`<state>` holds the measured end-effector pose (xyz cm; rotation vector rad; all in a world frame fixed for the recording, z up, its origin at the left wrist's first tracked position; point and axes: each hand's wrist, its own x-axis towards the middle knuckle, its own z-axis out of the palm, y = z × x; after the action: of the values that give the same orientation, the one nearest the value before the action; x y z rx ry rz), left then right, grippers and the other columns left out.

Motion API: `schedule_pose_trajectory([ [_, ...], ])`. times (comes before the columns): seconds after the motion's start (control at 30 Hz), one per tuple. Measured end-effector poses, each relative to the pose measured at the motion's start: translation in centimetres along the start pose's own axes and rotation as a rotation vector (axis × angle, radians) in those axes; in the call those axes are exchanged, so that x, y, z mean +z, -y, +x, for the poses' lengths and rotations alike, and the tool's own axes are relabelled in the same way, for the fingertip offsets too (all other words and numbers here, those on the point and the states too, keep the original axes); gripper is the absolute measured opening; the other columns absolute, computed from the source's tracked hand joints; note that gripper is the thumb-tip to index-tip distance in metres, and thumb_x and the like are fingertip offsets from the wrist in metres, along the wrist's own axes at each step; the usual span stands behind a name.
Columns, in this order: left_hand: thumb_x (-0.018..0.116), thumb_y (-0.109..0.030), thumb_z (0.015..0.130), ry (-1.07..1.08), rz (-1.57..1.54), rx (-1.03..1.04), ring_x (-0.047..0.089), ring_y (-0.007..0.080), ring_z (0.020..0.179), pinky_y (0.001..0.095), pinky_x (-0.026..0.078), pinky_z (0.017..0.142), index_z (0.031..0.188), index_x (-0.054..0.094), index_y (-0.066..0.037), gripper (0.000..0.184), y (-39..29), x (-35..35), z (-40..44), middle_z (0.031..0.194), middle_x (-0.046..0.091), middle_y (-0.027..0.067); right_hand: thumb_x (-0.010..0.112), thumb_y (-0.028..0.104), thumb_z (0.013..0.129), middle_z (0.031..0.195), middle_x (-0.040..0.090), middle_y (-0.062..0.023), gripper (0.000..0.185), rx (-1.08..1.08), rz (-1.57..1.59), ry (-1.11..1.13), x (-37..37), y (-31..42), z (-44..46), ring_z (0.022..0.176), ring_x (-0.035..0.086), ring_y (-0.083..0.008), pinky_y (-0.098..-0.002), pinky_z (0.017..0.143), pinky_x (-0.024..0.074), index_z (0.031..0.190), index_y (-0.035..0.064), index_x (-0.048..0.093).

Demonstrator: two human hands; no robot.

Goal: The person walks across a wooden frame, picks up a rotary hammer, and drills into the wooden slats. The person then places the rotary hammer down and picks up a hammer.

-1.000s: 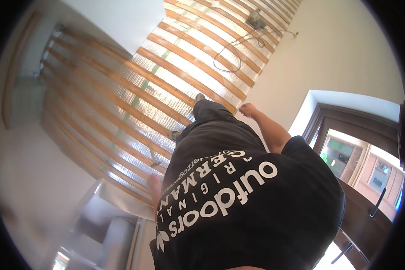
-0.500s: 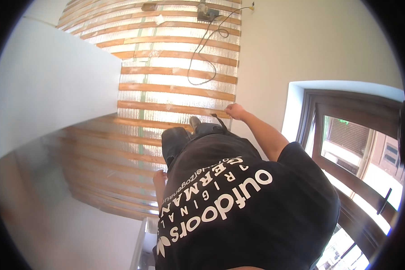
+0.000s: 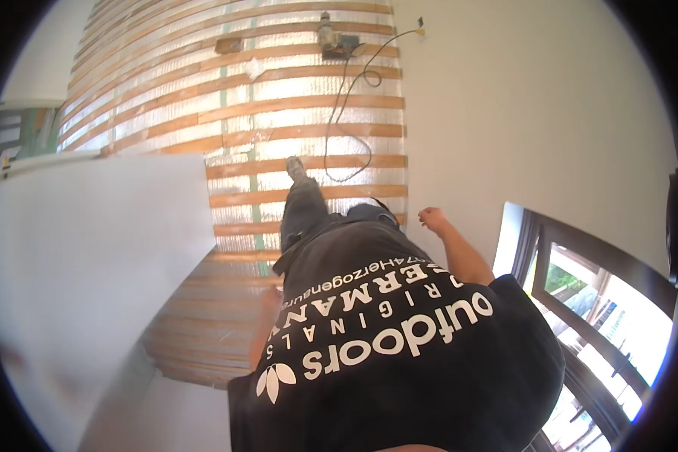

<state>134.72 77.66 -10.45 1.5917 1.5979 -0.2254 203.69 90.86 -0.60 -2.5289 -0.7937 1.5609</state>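
1. The right hand (image 3: 429,218) hangs out from the hip, loosely half-curled, with nothing visible in it. Leaving it free like this should help with balance.
2. The left hand (image 3: 270,300) is blurred and half lost beside the shirt (image 3: 399,354); I cannot tell how its fingers stand or whether they hold anything. Best kept tucked in, away from the panel (image 3: 105,248) on that side.
3. The step in hand looks like footing: one boot (image 3: 295,169) is out ahead on the slatted floor. The battens (image 3: 369,161) run crosswise under it, with foil (image 3: 388,176) between. Weight probably belongs on the wood, since the foil may tear or slip.
4. The wall (image 3: 505,113) lies just beyond the right hand and could steady a wobble.
5. Farther ahead, the cable (image 3: 369,147) loops across the battens to the tool (image 3: 335,47); boots should clear that loop.
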Motion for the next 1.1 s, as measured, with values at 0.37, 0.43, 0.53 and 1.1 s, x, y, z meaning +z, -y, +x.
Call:
schedule_pose_trajectory([
  [0.37, 0.052, -0.039, 0.110, -0.400, -0.719, 0.047, 0.054, 0.0180, 0.070, 0.0391, 0.044, 0.069, 0.081, 0.067, 0.000, 0.051, -20.1, -51.8, 35.4, 0.072, 0.061, 0.0055, 0.064, 0.039, 0.096, 0.092, 0.078, -0.0152, 0.040, -0.232, -0.011, -0.121, -3.7, 29.0, 4.4, 0.087, 0.074, -0.0277, -0.0416, 0.084, 0.0574, 0.105, 0.0019, 0.077],
  [0.43, 0.050, -0.043, 0.110, -0.444, -0.793, 0.046, 0.051, 0.0192, 0.071, 0.0388, 0.042, 0.070, 0.078, 0.067, 0.003, 0.058, -23.5, -55.4, 38.4, 0.071, 0.059, 0.0063, 0.064, 0.041, 0.095, 0.098, 0.078, -0.0175, 0.041, -0.223, -0.130, -0.102, -4.4, 31.4, 7.2, 0.094, 0.075, -0.0332, -0.0442, 0.089, 0.0572, 0.107, 0.0043, 0.078],
  [0.53, 0.049, -0.042, 0.110, -0.341, -0.573, 0.086, 0.055, 0.0216, 0.069, 0.0402, 0.045, 0.069, 0.080, 0.069, 0.003, 0.058, -23.7, -54.5, 43.1, 0.069, 0.063, 0.0097, 0.064, 0.040, 0.092, 0.108, 0.078, -0.0198, 0.042, -0.200, -0.236, -0.096, -5.6, 33.5, 13.2, 0.105, 0.074, -0.0381, -0.0467, 0.095, 0.0566, 0.110, 0.0051, 0.079],
  [1.1, 0.057, -0.015, 0.107, -0.042, -0.650, -0.528, 0.057, 0.0130, 0.073, 0.0291, 0.048, 0.068, 0.116, 0.064, -0.001, 0.018, -40.8, -53.3, 57.6, 0.086, 0.062, 0.0047, 0.062, 0.032, 0.091, 0.117, 0.075, -0.0205, 0.038, -0.345, -0.542, 0.161, -10.8, 66.0, 58.1, 0.112, 0.070, -0.0408, -0.0496, 0.099, 0.0540, 0.116, 0.0071, 0.076],
])
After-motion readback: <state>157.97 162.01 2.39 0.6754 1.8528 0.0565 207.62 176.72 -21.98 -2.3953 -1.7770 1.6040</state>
